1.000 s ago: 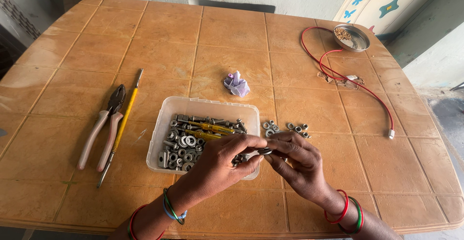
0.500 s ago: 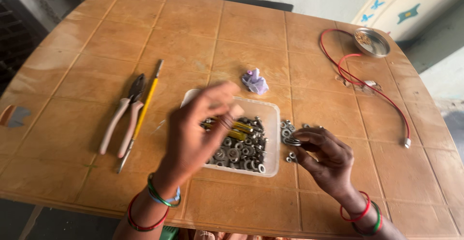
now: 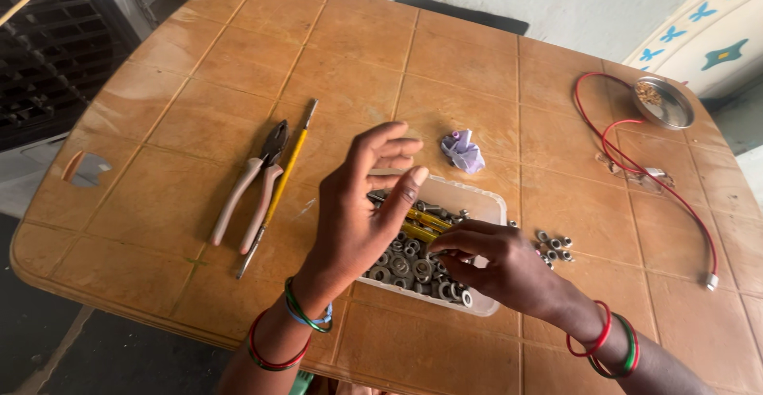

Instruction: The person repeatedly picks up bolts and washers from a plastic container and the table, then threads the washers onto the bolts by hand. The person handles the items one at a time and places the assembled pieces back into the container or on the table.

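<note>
A: The left hand (image 3: 362,220) is seen raised above the near-left end of the clear rectangular plastic tub (image 3: 485,204), fingers spread apart and nothing held in it.

B: And the right hand (image 3: 497,264) is placed over the tub's near-right corner, its fingertips drawn together low among the heap of silver metal nuts and washers (image 3: 409,264). Whether a piece is actually pinched there cannot be told.

A: The tub is set near the front edge of the tan tile-patterned plastic worktop (image 3: 477,61), roughly at its middle. Yellow-handled tools (image 3: 425,224) are laid across the hardware inside.

B: Just right of the tub, a small loose cluster of nuts (image 3: 554,245) is scattered on the worktop.

A: To the left, pink-handled pliers (image 3: 253,192) and a long yellow-shafted screwdriver (image 3: 278,192) are laid side by side, well apart from the hands.

B: Behind the tub a crumpled lilac scrap (image 3: 462,151) is spotted. Far right, a red looped cable (image 3: 636,145) is trailed beside a round metal dish (image 3: 664,101).
</note>
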